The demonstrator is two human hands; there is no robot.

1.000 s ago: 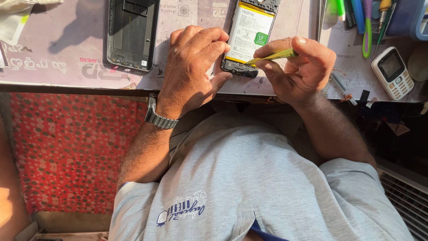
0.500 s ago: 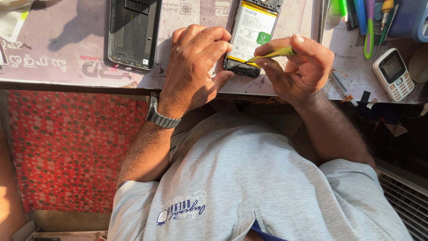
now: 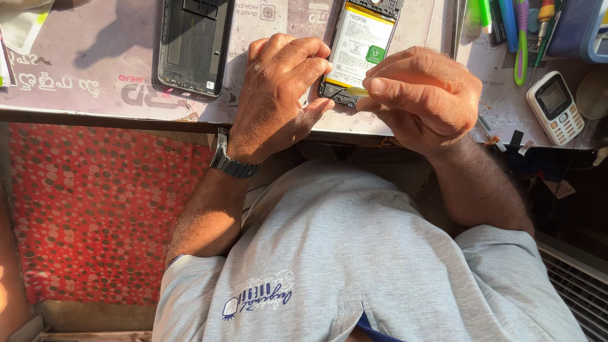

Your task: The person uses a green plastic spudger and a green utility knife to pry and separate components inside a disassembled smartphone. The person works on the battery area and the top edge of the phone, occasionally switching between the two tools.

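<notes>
The tabletop [image 3: 95,76] carries an opened phone [image 3: 361,47] near its front edge, battery showing. The left hand [image 3: 278,95] rests beside it, fingers curled against its side. The right hand [image 3: 421,95] has rolled over — its fingers now hide most of the pinched yellow-green tool [image 3: 358,92], its tip at the phone's lower end.

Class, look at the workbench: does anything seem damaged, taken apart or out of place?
Yes. The phone under both hands lies opened, battery exposed, and its black back cover sits apart to the left. The right hand holds a yellow-green tool at its lower edge.
</notes>
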